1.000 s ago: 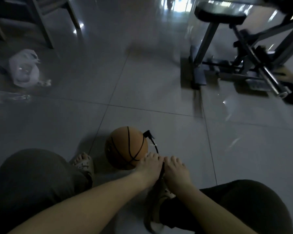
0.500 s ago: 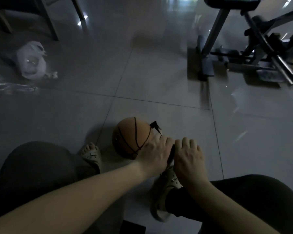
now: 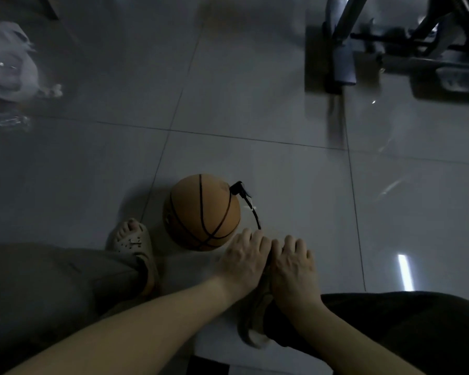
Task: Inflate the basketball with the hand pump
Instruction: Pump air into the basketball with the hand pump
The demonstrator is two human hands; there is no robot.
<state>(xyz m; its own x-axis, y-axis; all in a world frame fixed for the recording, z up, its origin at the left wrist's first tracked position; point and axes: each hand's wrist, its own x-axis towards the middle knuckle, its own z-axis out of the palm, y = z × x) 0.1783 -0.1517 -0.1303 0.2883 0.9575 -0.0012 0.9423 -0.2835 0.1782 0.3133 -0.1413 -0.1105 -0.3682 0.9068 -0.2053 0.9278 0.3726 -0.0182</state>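
While I watch through the head camera, the left hand (image 3: 243, 257) and right hand (image 3: 293, 263) sit side by side, knuckles up. Their fingers curl down around the hand pump (image 3: 269, 257), which is mostly hidden between them. A black hose (image 3: 251, 209) runs from under the left fingers to the orange basketball (image 3: 202, 212). The ball rests on the grey tiled floor (image 3: 255, 104) just beyond the left hand, beside a sandalled foot (image 3: 133, 243). Well apart lie a white plastic bag (image 3: 8, 60) at far left and an exercise machine (image 3: 390, 50) at far right.
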